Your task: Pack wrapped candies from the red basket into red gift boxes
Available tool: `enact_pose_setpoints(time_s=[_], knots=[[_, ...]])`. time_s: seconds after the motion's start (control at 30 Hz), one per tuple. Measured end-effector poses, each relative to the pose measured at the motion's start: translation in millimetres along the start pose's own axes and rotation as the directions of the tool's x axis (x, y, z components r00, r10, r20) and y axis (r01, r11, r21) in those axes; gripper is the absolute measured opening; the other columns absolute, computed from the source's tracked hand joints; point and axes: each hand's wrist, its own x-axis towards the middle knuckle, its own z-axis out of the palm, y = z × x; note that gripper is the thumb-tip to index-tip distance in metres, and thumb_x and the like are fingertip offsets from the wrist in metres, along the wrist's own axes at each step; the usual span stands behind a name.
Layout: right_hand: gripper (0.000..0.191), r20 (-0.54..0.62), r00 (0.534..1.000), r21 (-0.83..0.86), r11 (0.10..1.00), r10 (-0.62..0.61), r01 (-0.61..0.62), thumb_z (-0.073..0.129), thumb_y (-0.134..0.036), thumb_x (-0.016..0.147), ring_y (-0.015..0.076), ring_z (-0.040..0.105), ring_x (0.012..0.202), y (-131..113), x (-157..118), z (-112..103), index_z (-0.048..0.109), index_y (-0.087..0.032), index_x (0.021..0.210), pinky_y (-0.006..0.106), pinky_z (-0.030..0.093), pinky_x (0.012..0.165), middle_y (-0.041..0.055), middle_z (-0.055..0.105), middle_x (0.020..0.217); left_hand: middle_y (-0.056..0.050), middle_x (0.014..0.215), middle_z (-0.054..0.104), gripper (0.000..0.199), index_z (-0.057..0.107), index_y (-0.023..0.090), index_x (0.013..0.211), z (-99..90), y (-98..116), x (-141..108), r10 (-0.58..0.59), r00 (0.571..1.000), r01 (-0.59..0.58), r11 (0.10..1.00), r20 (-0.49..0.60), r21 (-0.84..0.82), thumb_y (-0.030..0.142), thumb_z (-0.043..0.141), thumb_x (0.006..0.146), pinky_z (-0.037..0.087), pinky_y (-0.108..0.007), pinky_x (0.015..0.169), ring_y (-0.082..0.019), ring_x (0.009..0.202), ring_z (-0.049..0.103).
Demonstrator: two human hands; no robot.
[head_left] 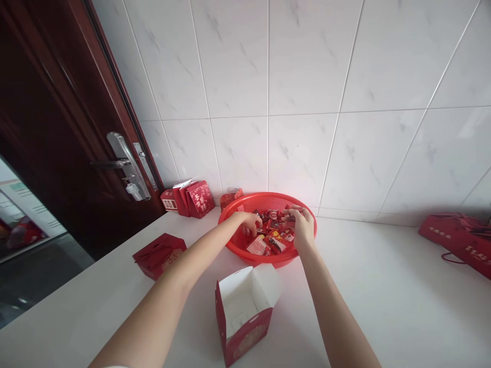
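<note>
A red plastic basket (268, 258) with mesh sides holds a pile of small wrapped sweets (274, 240), mostly red, some dark or pink. Both my hands reach into it. On the left side, my left hand (251, 224) has its fingers curled down over the sweets; what is between them is hidden. My right hand (302, 221) is at the right side, fingers bent around what looks like a dark wrapped sweet (291, 217). Between my forearms, in front of the basket, stands an open red gift box (245, 335) with a white inside and its flap raised. No sweets show in it.
A closed red box (157, 255) lies beyond my left forearm. Several red boxes (195, 199) stand against the tiled wall, with another (231, 198) behind the basket. Red bags (456, 237) lie at far right. A dark door (76, 102) is at left.
</note>
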Motion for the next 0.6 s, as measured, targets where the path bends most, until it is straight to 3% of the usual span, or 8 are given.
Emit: enact_pose_setpoints(time_s=[0.13,0.33,0.47,0.6], knots=[[0.015,-0.02,1.0,0.015,1.0,-0.007,0.007,0.061,-0.02,0.064,0.0154,0.063,0.055,0,0,0,0.057,-0.023,0.078,0.025,0.05,0.047,-0.0016,0.073,0.067,0.002,0.052,0.058,0.036,0.073,0.015,0.077,-1.8,6,-2,-0.113,0.981,0.121,0.992,0.159,-0.036,0.009,0.092,0.048,0.051,-0.033,0.064,-0.027,0.066,0.066],[0.015,-0.017,1.0,0.033,0.999,-0.013,0.014,0.063,-0.023,0.064,0.014,0.062,0.056,3,3,-2,0.058,-0.022,0.078,0.024,0.051,0.05,-0.0006,0.074,0.071,0.003,0.051,0.056,0.039,0.07,0.015,0.075,5.7,14,-6,-0.113,0.961,0.124,0.992,0.252,-0.028,-0.001,0.087,0.044,0.052,-0.036,0.065,-0.026,0.063,0.064],[0.017,-0.005,1.0,0.035,0.999,-0.005,0.005,0.066,-0.024,0.062,0.0138,0.063,0.057,3,4,-4,0.06,-0.022,0.078,0.024,0.048,0.047,0.0005,0.076,0.077,0.003,0.053,0.058,0.036,0.074,0.016,0.08,5.9,19,-8,-0.05,0.974,0.044,0.999,0.22,0.029,-0.003,0.082,0.05,0.05,-0.032,0.068,-0.023,0.066,0.063],[0.018,-0.005,1.0,0.033,0.999,0.008,-0.008,0.068,-0.024,0.061,0.0154,0.065,0.059,1,3,-3,0.064,-0.022,0.078,0.023,0.045,0.045,-0.0003,0.074,0.075,0.0,0.068,0.067,0.041,0.077,0.02,0.087,-4.7,19,-8,0.065,0.995,-0.07,0.995,0.076,0.07,0.002,0.084,0.05,0.047,-0.03,0.076,-0.026,0.081,0.064]])
